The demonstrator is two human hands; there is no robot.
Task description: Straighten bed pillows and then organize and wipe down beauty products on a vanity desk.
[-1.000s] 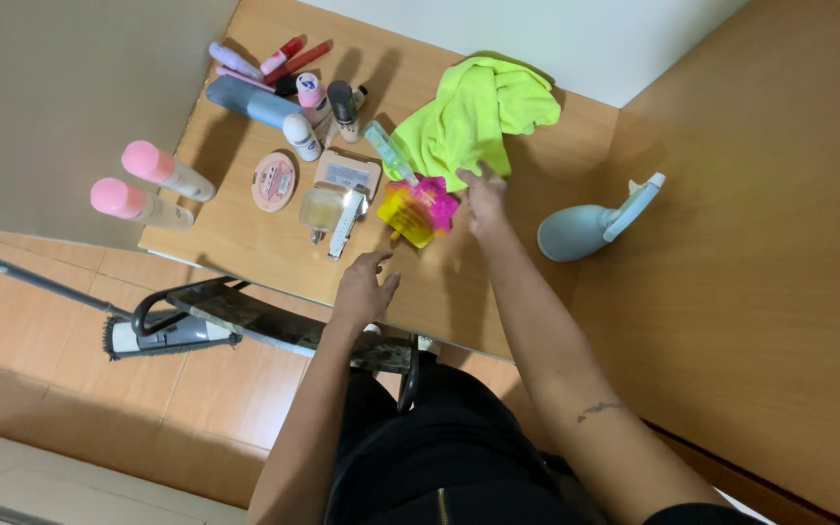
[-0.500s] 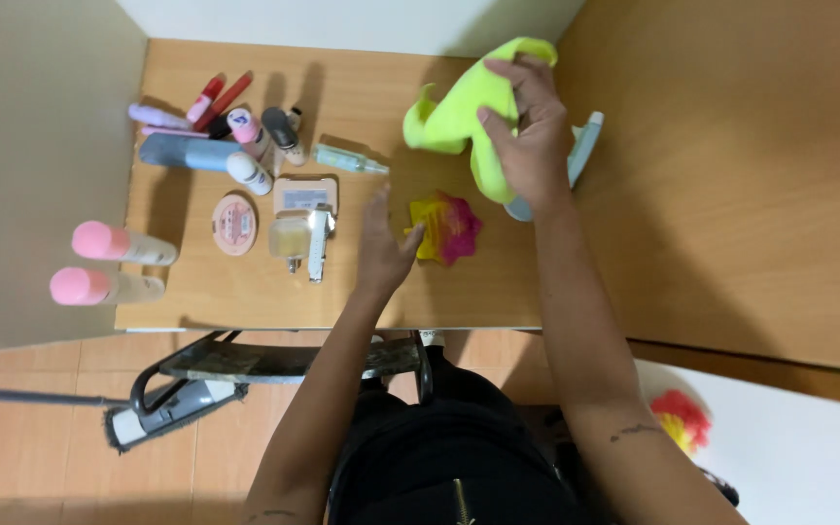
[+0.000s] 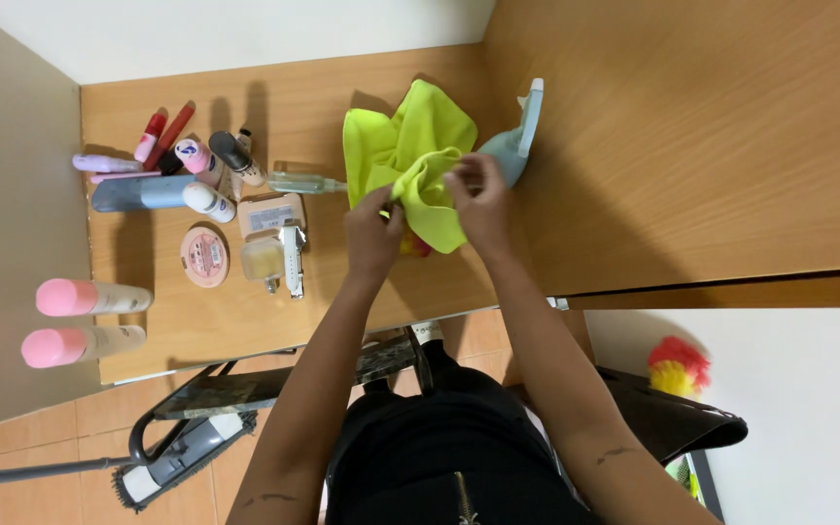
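Both my hands hold a bright yellow-green cloth (image 3: 410, 151) above the wooden shelf (image 3: 206, 321). My left hand (image 3: 373, 231) pinches its lower left edge. My right hand (image 3: 483, 202) grips a fold at the middle right. The cloth hangs bunched between them and hides most of a small pink and yellow object (image 3: 412, 247) lying on the shelf under it. A light blue spray bottle (image 3: 521, 136) lies just behind my right hand, against the wooden side panel.
Cosmetics crowd the shelf's left half: tubes and lipsticks (image 3: 162, 136), a blue bottle (image 3: 138, 192), a round compact (image 3: 205, 256), small boxes (image 3: 269, 216). Two pink-capped cans (image 3: 85, 297) stand at the left edge. A flat mop (image 3: 177, 457) lies on the tiled floor. A pink-yellow duster (image 3: 678, 367) pokes out at right.
My right hand lifted the cloth off the shelf and brought it toward the middle. My left hand rose from the shelf's front edge and took hold of the cloth too.
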